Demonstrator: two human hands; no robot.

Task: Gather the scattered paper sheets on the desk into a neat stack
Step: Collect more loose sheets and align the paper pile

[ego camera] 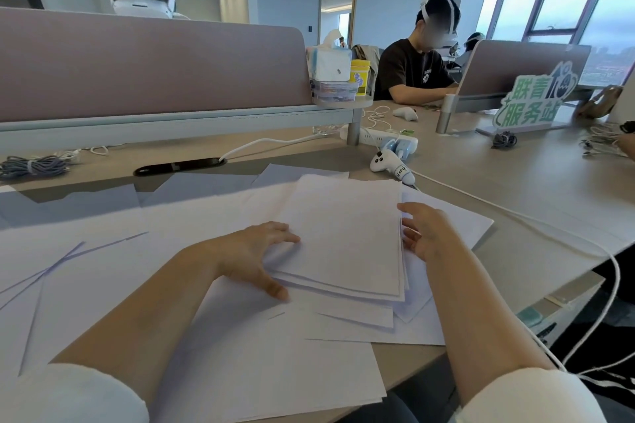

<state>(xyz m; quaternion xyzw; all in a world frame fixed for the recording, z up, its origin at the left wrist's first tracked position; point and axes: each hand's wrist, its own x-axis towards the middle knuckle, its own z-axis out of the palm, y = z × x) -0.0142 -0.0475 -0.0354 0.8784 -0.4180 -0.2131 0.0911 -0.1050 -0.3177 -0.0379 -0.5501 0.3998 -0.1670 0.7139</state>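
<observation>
Paper sheets lie loose and overlapping across the near part of the desk, some hanging past its front edge, between two white sleeves. On top of them, a little right of the middle, sits a partly squared stack, with lower sheets poking out at its near and right sides. The left hand lies against the stack's left edge, fingers spread and nearly straight on the top sheet, thumb stretched by the near left corner; it grasps nothing. The right hand is set against the right edge, fingers loosely bent and touching the sheet edges, thumb tip on the top sheet, likewise not gripping. More sheets fan out behind the stack toward a black cable slot in the desktop. Just past the stack's far right corner lies a white controller, a white power strip behind it, and a white cable runs along the desk's right side. A grey cable coil sits far left. A mauve partition closes the back edge, with a tissue box and a yellow jar at its right end. Beyond, a person in a black T-shirt sits near a green sign
</observation>
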